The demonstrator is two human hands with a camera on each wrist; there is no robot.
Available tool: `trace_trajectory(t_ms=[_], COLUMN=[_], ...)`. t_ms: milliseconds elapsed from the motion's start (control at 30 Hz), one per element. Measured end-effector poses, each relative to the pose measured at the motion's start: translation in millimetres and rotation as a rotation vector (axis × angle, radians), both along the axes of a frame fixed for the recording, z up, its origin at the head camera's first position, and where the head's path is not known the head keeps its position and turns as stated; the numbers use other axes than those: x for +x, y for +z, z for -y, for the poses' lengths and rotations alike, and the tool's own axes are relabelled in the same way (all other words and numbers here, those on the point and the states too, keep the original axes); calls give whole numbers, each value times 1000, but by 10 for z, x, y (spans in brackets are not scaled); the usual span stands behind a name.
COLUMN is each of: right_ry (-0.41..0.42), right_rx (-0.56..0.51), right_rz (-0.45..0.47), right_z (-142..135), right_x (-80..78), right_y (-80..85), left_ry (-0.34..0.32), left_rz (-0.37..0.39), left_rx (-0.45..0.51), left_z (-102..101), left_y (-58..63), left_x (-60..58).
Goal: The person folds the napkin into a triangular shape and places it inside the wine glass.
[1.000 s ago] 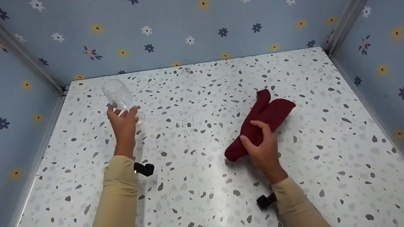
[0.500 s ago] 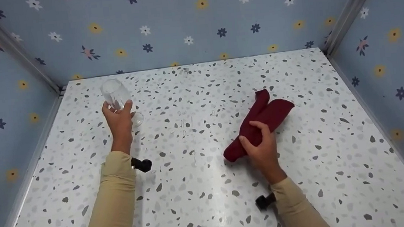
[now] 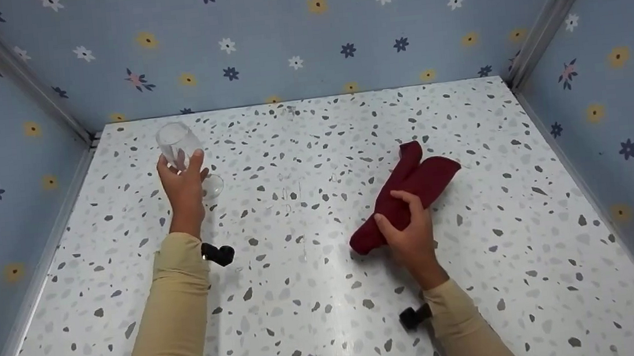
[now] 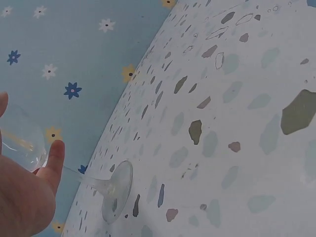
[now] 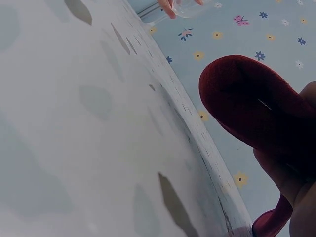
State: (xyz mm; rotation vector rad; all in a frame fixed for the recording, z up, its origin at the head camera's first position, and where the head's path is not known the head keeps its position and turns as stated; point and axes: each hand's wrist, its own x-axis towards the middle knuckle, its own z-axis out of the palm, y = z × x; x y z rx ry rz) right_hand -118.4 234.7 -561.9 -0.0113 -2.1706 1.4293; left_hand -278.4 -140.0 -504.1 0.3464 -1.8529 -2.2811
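Note:
At the far left of the table, in the head view, my left hand (image 3: 183, 192) holds a clear stemmed wine glass (image 3: 178, 139) by the lower bowl. Its rim faces up. The round glass foot (image 4: 118, 192) shows in the left wrist view, close to the tabletop; I cannot tell whether it touches. On the right, my right hand (image 3: 413, 237) grips a dark red cloth (image 3: 413, 183), bunched lengthwise with two loose flaps at its far end. The cloth's rounded near end (image 5: 242, 94) fills much of the right wrist view, hiding most of those fingers.
The white speckled table (image 3: 305, 231) lies between the hands and around them. Blue flowered panels (image 3: 280, 36) rise along the back, left and right sides. Black camera mounts (image 3: 219, 253) jut from both wrists.
My left hand has shifted slightly away from me along the glass, while the glass has barely moved. The right hand and the red cloth stay in place.

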Motion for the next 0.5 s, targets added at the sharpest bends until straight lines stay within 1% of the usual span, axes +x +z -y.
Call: trace_trajectory(t_ms=[100,267,367,500], right_ry=[6,21,19,23], right_rx=[-8,-27,-24,-19], right_rz=[-6,-3,0,-2], right_z=[1,4,8,16], right_x=[2,2,2,0], right_y=[3,1,-1,4], left_ry=[-9,-27,-39,-37], left_rz=[-20,-33,-24,-1], left_rx=[14,68,83,77], left_z=[-19,-11,13,46], left_y=[57,75,65,75], left_x=[29,32,25,12])
